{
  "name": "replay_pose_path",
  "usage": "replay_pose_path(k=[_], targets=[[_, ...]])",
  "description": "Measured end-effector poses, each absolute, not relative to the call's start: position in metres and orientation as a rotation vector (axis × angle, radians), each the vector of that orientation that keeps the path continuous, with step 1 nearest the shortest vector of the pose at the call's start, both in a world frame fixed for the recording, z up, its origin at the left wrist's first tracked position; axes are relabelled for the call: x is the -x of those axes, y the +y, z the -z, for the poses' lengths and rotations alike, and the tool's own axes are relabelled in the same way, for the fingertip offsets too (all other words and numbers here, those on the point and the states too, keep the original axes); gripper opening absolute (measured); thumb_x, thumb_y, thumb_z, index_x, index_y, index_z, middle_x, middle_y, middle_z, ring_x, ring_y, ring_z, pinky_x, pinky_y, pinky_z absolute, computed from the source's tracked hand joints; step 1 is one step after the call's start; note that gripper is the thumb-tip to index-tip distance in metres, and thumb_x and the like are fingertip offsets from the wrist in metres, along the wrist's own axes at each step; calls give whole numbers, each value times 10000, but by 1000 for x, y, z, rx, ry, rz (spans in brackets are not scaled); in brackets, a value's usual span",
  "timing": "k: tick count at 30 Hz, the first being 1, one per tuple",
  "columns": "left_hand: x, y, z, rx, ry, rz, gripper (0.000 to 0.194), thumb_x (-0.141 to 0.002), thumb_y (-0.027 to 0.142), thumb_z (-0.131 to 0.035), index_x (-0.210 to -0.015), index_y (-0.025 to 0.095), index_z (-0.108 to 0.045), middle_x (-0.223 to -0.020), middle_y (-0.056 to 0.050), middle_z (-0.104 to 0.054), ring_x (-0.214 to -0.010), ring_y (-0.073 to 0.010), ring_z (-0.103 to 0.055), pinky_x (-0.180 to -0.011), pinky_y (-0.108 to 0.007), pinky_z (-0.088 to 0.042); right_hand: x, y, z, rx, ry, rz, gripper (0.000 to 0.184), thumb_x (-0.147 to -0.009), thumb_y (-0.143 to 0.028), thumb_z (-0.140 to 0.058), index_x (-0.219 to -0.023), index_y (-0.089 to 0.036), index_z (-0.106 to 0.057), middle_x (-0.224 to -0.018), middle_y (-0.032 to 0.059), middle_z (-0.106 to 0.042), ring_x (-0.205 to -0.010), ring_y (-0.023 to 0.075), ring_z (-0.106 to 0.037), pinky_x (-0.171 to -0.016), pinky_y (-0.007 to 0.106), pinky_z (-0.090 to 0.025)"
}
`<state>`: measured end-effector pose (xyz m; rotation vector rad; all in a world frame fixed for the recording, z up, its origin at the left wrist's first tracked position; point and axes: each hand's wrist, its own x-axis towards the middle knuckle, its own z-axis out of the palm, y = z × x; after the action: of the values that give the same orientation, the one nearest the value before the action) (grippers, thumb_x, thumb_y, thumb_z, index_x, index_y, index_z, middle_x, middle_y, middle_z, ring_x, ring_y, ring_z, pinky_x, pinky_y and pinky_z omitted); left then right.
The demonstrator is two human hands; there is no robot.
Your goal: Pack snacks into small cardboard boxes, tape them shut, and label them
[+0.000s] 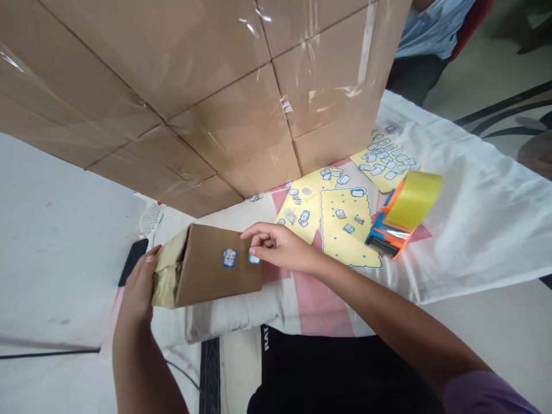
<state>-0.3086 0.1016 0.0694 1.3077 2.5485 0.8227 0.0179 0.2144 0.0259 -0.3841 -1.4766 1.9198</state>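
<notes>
Holding cardboard box (207,279) (matte), rounded stickers (229,258)

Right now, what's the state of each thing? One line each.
Brown cardboard box: two blue-edged stickers on its face, one partly hidden.
Left hand: against the box's crumpled yellowish end.
Right hand: at the partly hidden sticker.
Orange-and-blue tape dispenser: loaded with yellow roll.
Nearest yellow paper sheet: few stickers.
Farthest yellow paper sheet: crowded with stickers.
White cloth: wrinkled.
Brown carton stack: under shiny clear plastic.
</notes>
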Motion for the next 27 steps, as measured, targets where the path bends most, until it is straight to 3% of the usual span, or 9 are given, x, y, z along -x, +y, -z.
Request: replay_pose_path(k=[4, 9, 12, 19, 27], targets=[[286, 104, -75, -1236, 2561, -862, 525, -975, 492, -469, -1406, 226, -610, -1485, -71, -595, -1381, -298, -523, -1207, -445, -360, -19, 203, -28, 552, -1400, -2002, 199, -832, -234, -699, -1013, -193, -629, -777, -26, -656, -714, 126, -628, -689, 265, -463], [244, 110, -86, -1209, 2700, -745, 516, -960, 502, -505, -1410, 275, -612, -1444, -80, -627, -1348, -331, -559, -1162, -511, -410, -29, 187, -17, 863, -1526, -1697, 236, -791, -151, -676, -1004, -209, -593, -724, -47, -646, -635, 122, -589, -600, 252, -416], [227, 112, -90, -1164, 2763, -683, 525, -951, 532, -509, -1419, 313, -603, -1388, -75, -666, -1287, -339, -607, -1134, -535, -438, -35, 191, -9, 926, -1580, -1690, 193, -790, -135, -667, -956, -201, -594, -686, -48, -636, -612, 125, -578, -579, 254, -404], [224, 113, -93, -1157, 2782, -613, 547, -961, 561, -471, -1436, 313, -583, -1433, -87, -633, -1328, -350, -575, -1131, -526, -433, -37, 200, 1, 774, -1508, -1854, 113, -809, -185, -677, -859, -192, -576, -667, -46, -625, -604, 119, -574, -575, 249, -408], [220, 112, -94, -1169, 2764, -633, 562, -960, 551, -474, -1452, 297, -569, -1455, -94, -619, -1352, -344, -560, -1157, -503, -407, -37, 207, 12, 616, -1493, -1982, 154, -791, -219, -690, -854, -197, -551, -676, -37, -647, -624, 124, -603, -617, 248, -405]])
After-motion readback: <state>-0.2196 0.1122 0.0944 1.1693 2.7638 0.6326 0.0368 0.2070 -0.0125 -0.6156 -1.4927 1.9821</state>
